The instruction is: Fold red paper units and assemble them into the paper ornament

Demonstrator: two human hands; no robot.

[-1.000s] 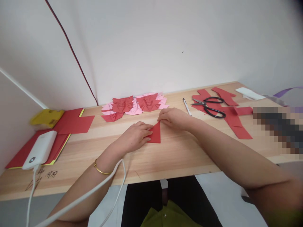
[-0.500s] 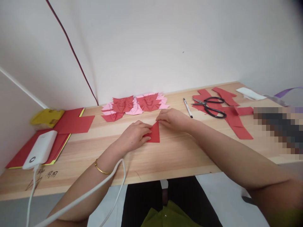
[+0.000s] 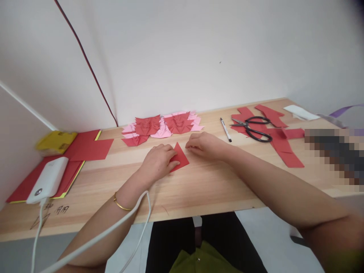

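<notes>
A small piece of red paper (image 3: 181,156) lies on the wooden table, with a pointed tip facing the wall. My left hand (image 3: 161,160) rests over its left part, thumb and fingers closed on it, hiding that side. Just right of the paper is my right hand (image 3: 203,146), its fingers curled together and slightly apart from the sheet; nothing shows in them. Behind both hands, folded red papers (image 3: 148,125) and folded pink papers (image 3: 161,131) lie in overlapping groups along the wall.
Right of my hands lie a marker (image 3: 226,129), black-handled scissors (image 3: 257,129) and red paper pieces (image 3: 287,151). On the left, a white power bank (image 3: 49,178) and a yellow packet (image 3: 57,142) rest on red sheets (image 3: 92,149). A white cable (image 3: 108,227) crosses my left forearm.
The red paper has turned and shifted slightly left, its tip now pointing toward the wall. My right hand has come off it; my left hand has moved a little left.
</notes>
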